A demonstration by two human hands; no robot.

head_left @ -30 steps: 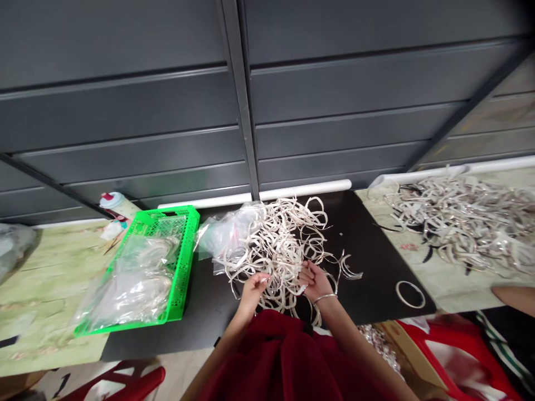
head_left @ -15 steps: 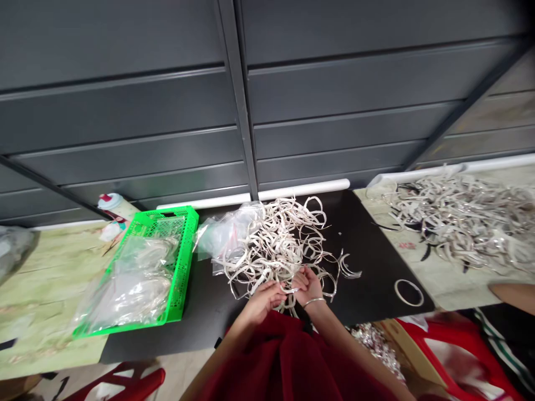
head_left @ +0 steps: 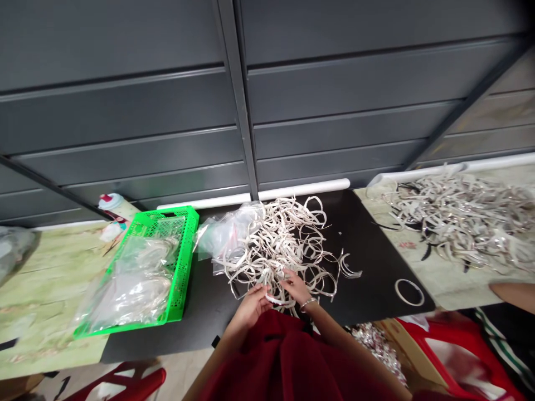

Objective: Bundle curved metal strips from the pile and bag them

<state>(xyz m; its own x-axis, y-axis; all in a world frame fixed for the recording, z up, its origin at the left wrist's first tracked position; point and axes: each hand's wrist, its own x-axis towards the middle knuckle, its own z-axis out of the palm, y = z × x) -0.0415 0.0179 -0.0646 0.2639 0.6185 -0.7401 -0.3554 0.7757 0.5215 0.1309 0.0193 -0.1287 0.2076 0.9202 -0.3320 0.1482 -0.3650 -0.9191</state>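
Observation:
A tangled pile of thin, whitish curved strips (head_left: 284, 234) covers the middle of the black table mat (head_left: 368, 245). At the pile's near edge, my left hand (head_left: 254, 302) is closed on one end of a curved white strip (head_left: 276, 301). That strip bows to the right, below my other hand. My right hand (head_left: 296, 288), with a bracelet at the wrist, reaches into the near side of the pile. Its thumb and forefinger look apart, with their tips against the strips. Exactly what those fingertips touch is too small to make out.
Clear plastic bags (head_left: 228, 234) lie left of the pile. Farther left, a green crate (head_left: 190, 239) holds bagged strips. A closed ring (head_left: 408, 293) and several curved pieces (head_left: 349, 267) lie to the right. Another strip heap (head_left: 472, 217) is beyond, near another person's arm (head_left: 514, 295).
Both hands have shifted slightly left. My right hand has come away from the strip held between both hands and moved up to the pile. My left hand keeps the strip.

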